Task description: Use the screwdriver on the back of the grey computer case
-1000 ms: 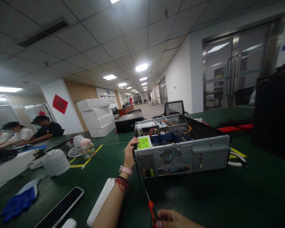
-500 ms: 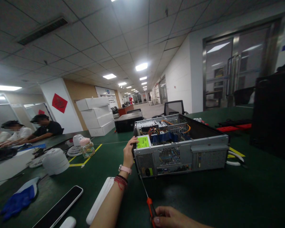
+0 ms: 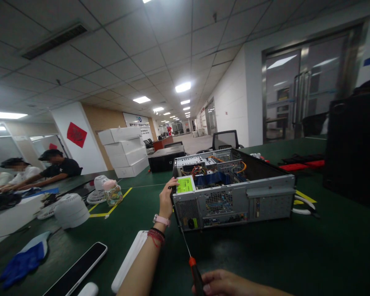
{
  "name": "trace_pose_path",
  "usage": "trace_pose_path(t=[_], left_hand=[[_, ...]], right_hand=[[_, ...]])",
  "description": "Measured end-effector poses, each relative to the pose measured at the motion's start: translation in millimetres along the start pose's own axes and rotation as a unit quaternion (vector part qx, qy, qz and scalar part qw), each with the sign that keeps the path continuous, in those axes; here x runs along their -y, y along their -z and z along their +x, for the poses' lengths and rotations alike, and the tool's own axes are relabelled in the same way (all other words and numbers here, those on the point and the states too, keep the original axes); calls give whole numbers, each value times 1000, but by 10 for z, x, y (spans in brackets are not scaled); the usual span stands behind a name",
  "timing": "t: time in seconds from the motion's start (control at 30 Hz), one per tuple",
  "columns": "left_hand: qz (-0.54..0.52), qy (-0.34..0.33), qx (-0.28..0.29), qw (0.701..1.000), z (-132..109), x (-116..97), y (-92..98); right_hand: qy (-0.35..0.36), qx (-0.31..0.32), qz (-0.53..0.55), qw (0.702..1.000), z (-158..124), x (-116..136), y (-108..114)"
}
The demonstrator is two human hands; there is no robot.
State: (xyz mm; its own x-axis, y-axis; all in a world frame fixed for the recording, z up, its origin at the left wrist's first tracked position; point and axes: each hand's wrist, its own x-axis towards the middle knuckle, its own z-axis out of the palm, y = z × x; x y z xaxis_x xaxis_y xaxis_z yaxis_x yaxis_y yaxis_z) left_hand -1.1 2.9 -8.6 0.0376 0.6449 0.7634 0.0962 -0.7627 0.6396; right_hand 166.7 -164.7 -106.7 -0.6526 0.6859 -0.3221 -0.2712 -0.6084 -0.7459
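An opened computer case (image 3: 231, 205) lies on its side on the green table, its inner cables and boards showing. My left hand (image 3: 168, 193) grips its near left corner, beside the power supply (image 3: 185, 185) with a bright green label; some fingertips are hidden behind the edge. In my right hand (image 3: 217, 283) is a screwdriver (image 3: 195, 271) with an orange and black handle. Its long thin shaft points up and away, and the tip meets the lower left corner of the case's rear panel. The tip itself is too small to make out clearly.
Left of my arm lie a long white-edged black device (image 3: 77, 269), a white bar (image 3: 128, 263) and blue gloves (image 3: 24, 263). White fans (image 3: 71, 210) and a jar (image 3: 113, 193) stand beyond. A dark case (image 3: 353, 152) rises at right. Several people sit far left.
The screwdriver handle has turned, now showing more black and less orange, and my right fingers have shifted around it. The left hand keeps its place on the case.
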Motion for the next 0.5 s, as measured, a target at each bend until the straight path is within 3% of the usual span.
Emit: trace_pose_path(t=[0.2,0.5], left_hand=[[3,3,0,1000,-2,-39,-3],[8,0,2,1000,-1,-28,6]], right_hand=[[-38,-55,-9,998,48,6,36],[9,-32,16,999,51,-12,32]])
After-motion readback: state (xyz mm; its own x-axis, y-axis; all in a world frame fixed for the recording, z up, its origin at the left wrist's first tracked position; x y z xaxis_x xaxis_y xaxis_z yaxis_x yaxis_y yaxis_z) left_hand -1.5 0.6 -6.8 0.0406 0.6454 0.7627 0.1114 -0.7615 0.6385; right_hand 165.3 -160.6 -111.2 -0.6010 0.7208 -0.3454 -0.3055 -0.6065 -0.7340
